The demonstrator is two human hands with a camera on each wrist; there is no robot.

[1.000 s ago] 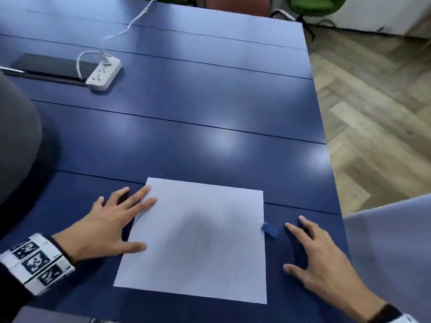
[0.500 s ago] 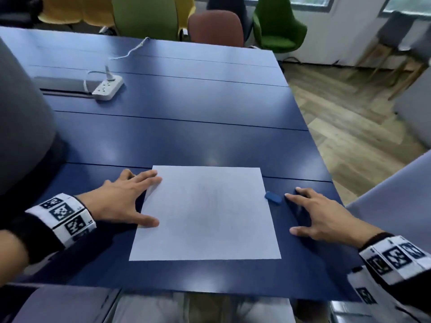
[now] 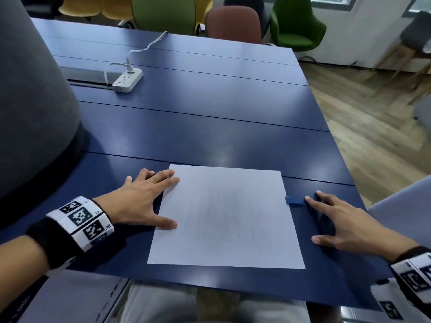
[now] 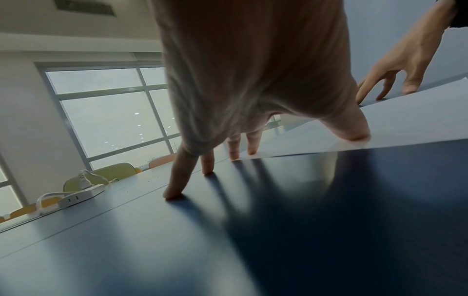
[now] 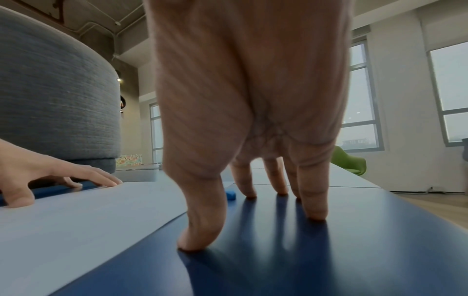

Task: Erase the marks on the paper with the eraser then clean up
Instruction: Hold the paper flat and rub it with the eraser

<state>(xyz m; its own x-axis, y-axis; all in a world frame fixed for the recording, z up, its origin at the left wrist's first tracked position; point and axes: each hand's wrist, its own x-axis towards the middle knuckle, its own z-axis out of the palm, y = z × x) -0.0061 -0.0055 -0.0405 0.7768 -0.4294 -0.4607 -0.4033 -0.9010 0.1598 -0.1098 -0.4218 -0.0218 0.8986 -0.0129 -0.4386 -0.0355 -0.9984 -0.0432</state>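
Note:
A white sheet of paper [image 3: 226,217] with faint grey pencil marks lies flat near the front edge of the blue table [image 3: 210,127]. A small blue eraser [image 3: 294,200] sits just off the paper's right edge. My left hand [image 3: 144,201] lies flat with fingers spread, thumb and two fingertips on the paper's left edge [image 4: 405,124], the other fingers on the table. To the right of the eraser my right hand [image 3: 340,220] rests flat on the table with its fingers spread, the index fingertip close to the eraser [image 5: 231,195]. Neither hand holds anything.
A white power strip [image 3: 127,80] with a cable lies at the table's far left. A large grey rounded object [image 3: 32,89] stands on the left. Coloured chairs [image 3: 293,24] line the far side. The table's right edge drops to a wooden floor [image 3: 373,117].
The head view has tilted up and back, showing the chairs and more of the table. Both hands, the paper and the eraser keep their places on the table.

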